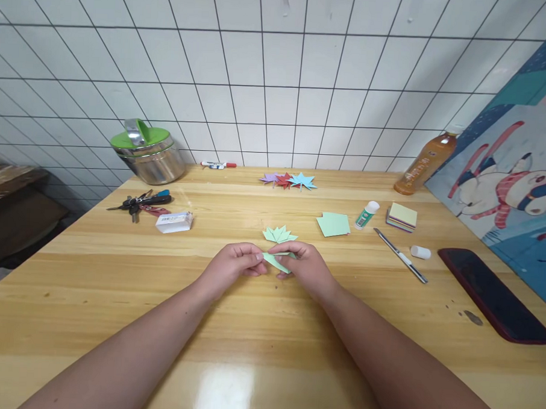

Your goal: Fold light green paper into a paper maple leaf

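Between my two hands is a small folded piece of light green paper (276,262). My left hand (240,262) pinches its left corner between thumb and fingers. On the other side, my right hand (303,263) grips the paper with the thumb on top and fingers curled around it. Just beyond my fingertips lies a green folded paper leaf (279,234) with several points. To the right sit some green paper sheets (334,224), and beside them a glue stick (367,214) stands without its cap.
At the back lie purple, red and blue paper leaves (288,180) and a marker (218,165). Left are a steel pot (152,157), keys (139,205) and a small white box (174,222). Right are a utility knife (401,256), glue cap (420,252), paper stack (402,216), bottle (426,163) and phone (495,295).
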A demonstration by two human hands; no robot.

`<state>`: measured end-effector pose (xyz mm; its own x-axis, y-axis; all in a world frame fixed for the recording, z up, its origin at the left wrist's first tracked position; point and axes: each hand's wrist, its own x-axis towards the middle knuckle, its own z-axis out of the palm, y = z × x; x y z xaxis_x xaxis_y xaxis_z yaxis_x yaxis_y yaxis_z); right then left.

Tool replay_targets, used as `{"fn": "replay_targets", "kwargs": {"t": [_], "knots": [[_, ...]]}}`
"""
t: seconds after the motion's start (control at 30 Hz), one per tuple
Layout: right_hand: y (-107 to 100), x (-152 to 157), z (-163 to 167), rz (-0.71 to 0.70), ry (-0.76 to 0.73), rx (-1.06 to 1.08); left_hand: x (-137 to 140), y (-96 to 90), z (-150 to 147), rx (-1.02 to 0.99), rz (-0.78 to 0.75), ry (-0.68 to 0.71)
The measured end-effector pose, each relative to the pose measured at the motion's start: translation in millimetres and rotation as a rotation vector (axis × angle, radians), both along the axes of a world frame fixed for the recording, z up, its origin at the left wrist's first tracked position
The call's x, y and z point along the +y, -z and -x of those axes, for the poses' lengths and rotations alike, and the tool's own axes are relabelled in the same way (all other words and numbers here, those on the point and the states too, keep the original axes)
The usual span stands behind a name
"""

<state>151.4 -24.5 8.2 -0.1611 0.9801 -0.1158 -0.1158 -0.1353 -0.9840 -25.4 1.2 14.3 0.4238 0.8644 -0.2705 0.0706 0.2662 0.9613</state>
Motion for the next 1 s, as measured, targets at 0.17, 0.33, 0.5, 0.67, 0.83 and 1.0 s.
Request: {"fn": "replay_targets", "kwargs": {"t": [0.17, 0.33, 0.5, 0.67, 0.83, 1.0], "knots": [[-0.1, -0.5, -0.5, 0.040, -0.036, 0.038, 1.1, 0.6, 1.6, -0.052, 0.045, -0.011], [-1.3, -0.5, -1.0, 0.079, -0.030, 0.024, 1.2, -0.7, 3.0, -0.064, 0.075, 0.010], [-1.5, -1.6, -1.0, 0.090, -0.082, -0.016, 0.7, -1.9, 0.8, 0.004, 0.086, 0.013], [-2.3, -1.3, -2.4, 0.144, -0.070, 0.113, 1.1, 0.5, -1.6, 0.109, -0.045, 0.003], [-3.3, -0.9, -1.4, 0.184, -0.048, 0.059, -1.1, 2.1, -3.9, 0.367, -0.437, 0.022], [-0.8, 0.5, 1.7, 0.135, 0.026, -0.153, -4.8, -2.2, -5.3, 0.450, -0.536, 0.061]]}}
